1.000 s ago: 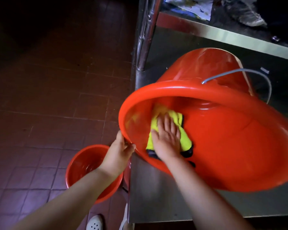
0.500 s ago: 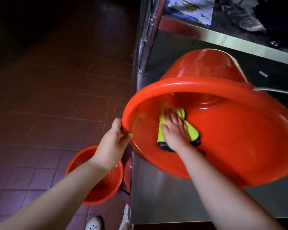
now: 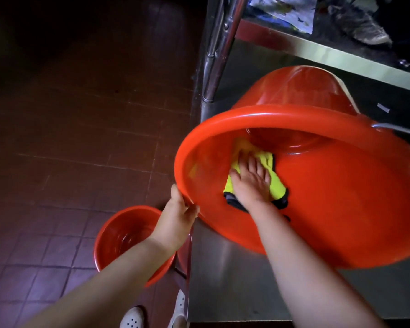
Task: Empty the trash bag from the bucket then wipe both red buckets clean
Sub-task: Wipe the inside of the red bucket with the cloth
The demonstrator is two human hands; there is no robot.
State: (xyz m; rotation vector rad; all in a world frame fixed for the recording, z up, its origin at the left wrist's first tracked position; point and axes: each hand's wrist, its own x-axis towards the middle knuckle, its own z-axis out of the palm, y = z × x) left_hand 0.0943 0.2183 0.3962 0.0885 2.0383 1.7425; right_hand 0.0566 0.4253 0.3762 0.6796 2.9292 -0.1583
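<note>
A large red bucket [image 3: 341,209] lies tilted on its side on a steel table [image 3: 223,287], its mouth facing me. My left hand [image 3: 178,218] grips the bucket's rim at the lower left. My right hand [image 3: 251,181] is inside the bucket, fingers flat, pressing a yellow cloth [image 3: 275,185] with a dark edge against the inner wall. The bucket's metal handle [image 3: 398,130] shows at the right. A second, smaller red bucket [image 3: 121,235] stands upright on the floor to the left, partly hidden by my left forearm.
A steel post [image 3: 217,48] rises at the table's far left corner. An upper shelf [image 3: 317,50] holds a printed sheet [image 3: 287,10] and a worn shoe [image 3: 362,27]. Brown tiled floor [image 3: 81,138] spreads left. White shoes [image 3: 133,318] show below.
My right hand has spread flat on the cloth and shifted slightly along the inner wall. The bucket has tipped a little, and my left hand keeps its grip on the rim.
</note>
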